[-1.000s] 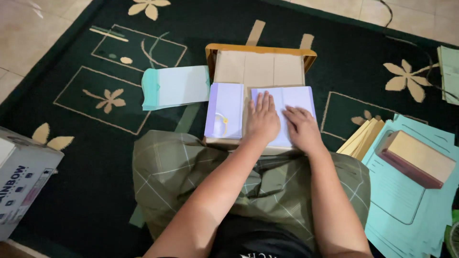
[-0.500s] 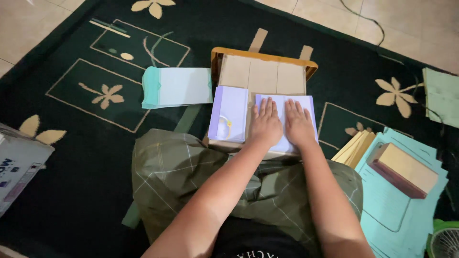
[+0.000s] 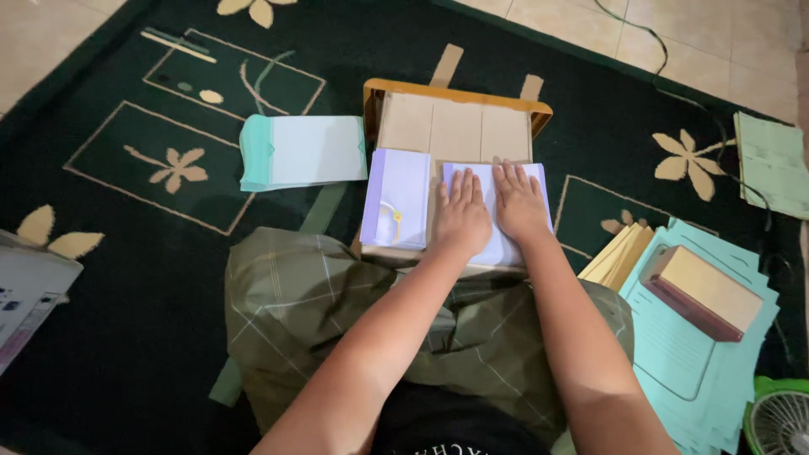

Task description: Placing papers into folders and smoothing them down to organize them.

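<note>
A pale lavender paper sheet (image 3: 497, 215) is being pressed flat on a wooden board jig (image 3: 455, 126), and this pressing or creasing step is judged to be the one in hand. The left hand (image 3: 462, 215) and the right hand (image 3: 520, 202) are laid side by side, palms down and fingers spread open, nothing being gripped; the sheet is merely held under them. The sheet lies at the near right part of the board, just ahead of the lap. At 9 o'clock from the hands, touching the board's left side, a second lavender sheet with a small yellow mark (image 3: 396, 198) is seen.

The next move is judged to call for even downward pressure and a steady slide, so that the sheet is not skewed.

As for containers, the board's raised orange-brown rim forms a shallow tray; three tan panels are held in it at 12 o'clock. A stack of mint-edged papers (image 3: 303, 152) is laid at 10 o'clock, and a brown box (image 3: 704, 291) rests on teal sheets (image 3: 674, 354) at 4 o'clock.
</note>
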